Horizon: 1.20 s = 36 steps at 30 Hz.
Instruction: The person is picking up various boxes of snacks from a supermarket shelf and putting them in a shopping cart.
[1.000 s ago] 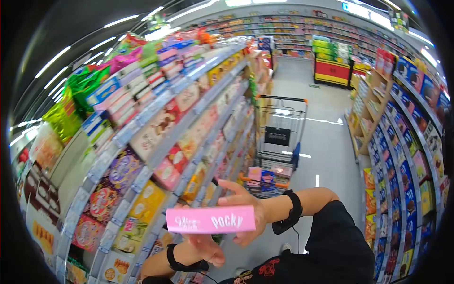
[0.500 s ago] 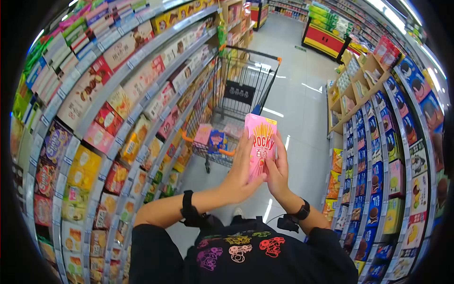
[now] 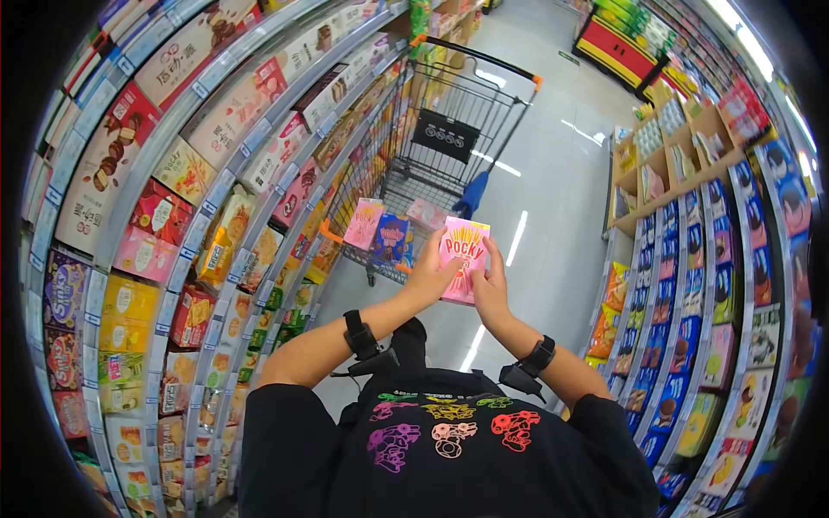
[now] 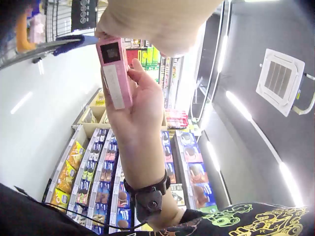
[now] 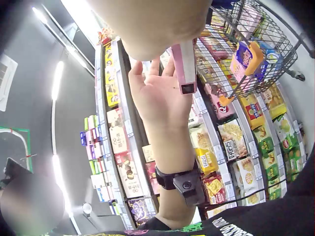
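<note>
A pink Pocky box (image 3: pixel 464 259) is held upright between both hands, its printed front facing the head camera. My left hand (image 3: pixel 427 274) grips its left side, with the thumb across the lower front. On the other edge, my right hand (image 3: pixel 490 285) holds the box with fingers along the side. The left wrist view shows the narrow side of the box (image 4: pixel 116 73) against the right hand (image 4: pixel 140 96). In the right wrist view, the box (image 5: pixel 185 69) stands beside the palm of the left hand (image 5: pixel 165 96).
A wire shopping cart (image 3: pixel 423 164) stands ahead, with a pink box (image 3: pixel 363 223) and a blue Pocky box (image 3: pixel 393 240) inside. Snack shelves (image 3: pixel 160 302) line the left; more shelves (image 3: pixel 691 345) run down the right. A red and yellow display (image 3: pixel 617 52) stands farther along the aisle.
The box has turned from its narrow side to its front, and now sits slightly lower than half a second ago. Both hands still hold it. The head view has tilted down towards the cart.
</note>
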Available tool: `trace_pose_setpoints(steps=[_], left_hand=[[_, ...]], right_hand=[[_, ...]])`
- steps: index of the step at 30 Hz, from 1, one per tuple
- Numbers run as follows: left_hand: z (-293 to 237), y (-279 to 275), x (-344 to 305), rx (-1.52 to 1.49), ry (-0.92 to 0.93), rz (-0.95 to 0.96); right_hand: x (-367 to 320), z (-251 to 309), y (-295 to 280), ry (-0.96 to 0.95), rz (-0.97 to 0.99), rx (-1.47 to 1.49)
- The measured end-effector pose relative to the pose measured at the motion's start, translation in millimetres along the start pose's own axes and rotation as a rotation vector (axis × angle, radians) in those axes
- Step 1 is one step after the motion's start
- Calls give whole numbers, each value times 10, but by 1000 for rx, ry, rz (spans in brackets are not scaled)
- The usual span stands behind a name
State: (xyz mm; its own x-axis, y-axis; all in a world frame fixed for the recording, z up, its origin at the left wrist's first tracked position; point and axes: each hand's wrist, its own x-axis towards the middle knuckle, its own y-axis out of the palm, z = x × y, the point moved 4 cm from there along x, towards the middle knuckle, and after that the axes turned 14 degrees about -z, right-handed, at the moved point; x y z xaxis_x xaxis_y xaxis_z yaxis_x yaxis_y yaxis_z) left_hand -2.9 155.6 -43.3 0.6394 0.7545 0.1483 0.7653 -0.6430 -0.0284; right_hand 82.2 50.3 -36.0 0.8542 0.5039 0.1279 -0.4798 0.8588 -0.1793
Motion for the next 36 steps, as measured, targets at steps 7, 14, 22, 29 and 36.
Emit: trace_pose_setpoints(steps=[7,14,22,29,36], left_hand=[[373,-567,784,-163,-358,-205],[1410,-799,1010,-25,-569,-229],[2079,-466,1094,1,-728,-91],[1923,-97,1270,-490,-1178,-70],[2778,195,1098,-641,-1289,-138]], right_hand=[[802,-297,867,179,85,84],[1030,-913,1415,481,125,-18],[1137,-1591,1706,1084,263,120],[1218,-2729,1754,1270,68,-304],[1268,-3085,1739,1637,347,-304]])
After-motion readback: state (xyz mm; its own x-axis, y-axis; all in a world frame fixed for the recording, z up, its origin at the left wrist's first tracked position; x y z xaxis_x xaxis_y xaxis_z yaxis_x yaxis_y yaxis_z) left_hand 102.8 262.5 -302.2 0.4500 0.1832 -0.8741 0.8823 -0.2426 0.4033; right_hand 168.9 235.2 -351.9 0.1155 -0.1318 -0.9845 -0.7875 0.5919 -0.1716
